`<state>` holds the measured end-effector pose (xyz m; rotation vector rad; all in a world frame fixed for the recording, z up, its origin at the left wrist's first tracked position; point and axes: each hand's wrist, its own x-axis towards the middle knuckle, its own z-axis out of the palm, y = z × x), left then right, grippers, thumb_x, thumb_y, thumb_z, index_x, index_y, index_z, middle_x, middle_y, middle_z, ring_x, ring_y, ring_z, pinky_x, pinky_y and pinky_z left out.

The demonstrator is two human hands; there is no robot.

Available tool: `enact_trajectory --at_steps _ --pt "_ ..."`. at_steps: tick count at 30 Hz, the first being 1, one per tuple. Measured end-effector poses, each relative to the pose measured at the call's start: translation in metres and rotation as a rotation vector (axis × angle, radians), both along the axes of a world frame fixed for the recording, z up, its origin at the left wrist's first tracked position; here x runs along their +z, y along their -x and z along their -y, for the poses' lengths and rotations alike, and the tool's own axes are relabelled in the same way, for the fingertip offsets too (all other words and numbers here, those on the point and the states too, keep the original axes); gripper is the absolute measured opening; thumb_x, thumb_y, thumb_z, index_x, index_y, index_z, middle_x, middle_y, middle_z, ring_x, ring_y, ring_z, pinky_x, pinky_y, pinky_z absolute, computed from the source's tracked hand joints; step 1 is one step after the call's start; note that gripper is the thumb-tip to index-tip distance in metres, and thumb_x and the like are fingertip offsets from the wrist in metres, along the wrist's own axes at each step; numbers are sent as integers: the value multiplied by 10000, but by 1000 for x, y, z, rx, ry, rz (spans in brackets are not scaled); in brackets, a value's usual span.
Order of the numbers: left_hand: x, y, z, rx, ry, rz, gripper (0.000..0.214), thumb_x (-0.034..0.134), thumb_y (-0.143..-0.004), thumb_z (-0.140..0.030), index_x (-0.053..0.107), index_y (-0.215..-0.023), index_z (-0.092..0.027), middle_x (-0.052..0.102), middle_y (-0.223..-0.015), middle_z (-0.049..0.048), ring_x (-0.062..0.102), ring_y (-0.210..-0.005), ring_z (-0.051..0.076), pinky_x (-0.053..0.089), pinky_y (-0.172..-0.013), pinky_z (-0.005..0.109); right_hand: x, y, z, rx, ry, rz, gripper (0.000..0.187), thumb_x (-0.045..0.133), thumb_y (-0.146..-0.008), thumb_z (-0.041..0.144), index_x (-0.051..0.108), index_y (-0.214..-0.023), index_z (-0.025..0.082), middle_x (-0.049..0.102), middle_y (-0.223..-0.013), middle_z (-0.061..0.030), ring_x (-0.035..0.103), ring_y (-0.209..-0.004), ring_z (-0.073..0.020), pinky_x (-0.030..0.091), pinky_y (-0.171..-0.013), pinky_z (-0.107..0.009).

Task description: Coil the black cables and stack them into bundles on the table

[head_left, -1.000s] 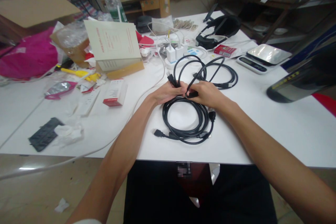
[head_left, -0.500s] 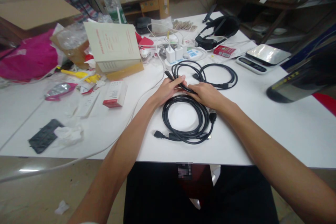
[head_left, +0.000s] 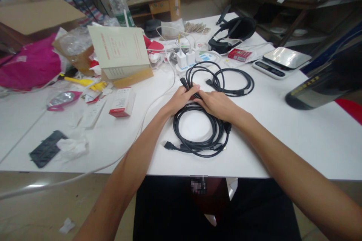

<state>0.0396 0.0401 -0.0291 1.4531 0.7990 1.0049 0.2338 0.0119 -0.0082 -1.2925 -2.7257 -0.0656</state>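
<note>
A looped black cable (head_left: 205, 64) is held between my two hands, above the middle of the table. My left hand (head_left: 182, 98) closes around it, thumb on top, with a black connector (head_left: 183, 81) sticking out past the fingers. My right hand (head_left: 216, 103) grips the same bundle from the right, its fingertips meeting the left hand. Just below lies a coiled black cable (head_left: 177, 128) with connectors at its lower left and right side. Behind the right hand another coiled black cable (head_left: 251, 79) rests flat. Part of the held bundle is hidden by my fingers.
A white power strip (head_left: 183, 67) with chargers sits beyond the hands. To the right are a digital scale (head_left: 273, 69) and a dark cylinder (head_left: 308, 92). A red-and-white box (head_left: 123, 101) stands at left, near a white cord (head_left: 154, 103). A black headset (head_left: 220, 45) lies farther back.
The held cable's loops have risen and bunched more upright. My right hand has shifted slightly left, closer to the left hand. The view has moved a little.
</note>
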Motion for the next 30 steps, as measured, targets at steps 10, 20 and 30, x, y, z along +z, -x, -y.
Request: enact_trajectory --at_steps 10,20,30 --pt "11 16 1 -451 -88 -158 654 996 -687 -351 695 -1248 -200 725 -1297 130 682 -1277 312 505 -1157 502 7 -4 -4 -205 26 -242 418 279 -1128 460 566 -1086 160 705 -859 -132 595 -708 -247 245 -658 -331" --pt "0 30 -13 -74 -161 -187 385 948 -698 -327 806 -1008 -150 815 -1048 111 766 -1016 273 583 -994 424 14 -5 8 -57 -7 -559 447 387 -1074 551 535 -837 202 489 -608 -3 371 -537 -132 264 -618 -303" --pt "-1 53 -23 190 -259 -306 406 946 -696 -425 827 -999 -183 821 -1029 86 746 -955 250 562 -903 328 14 19 36 241 114 -168 743 480 -958 852 695 -815 156 605 -620 -56 426 -559 -134 173 -632 -310"
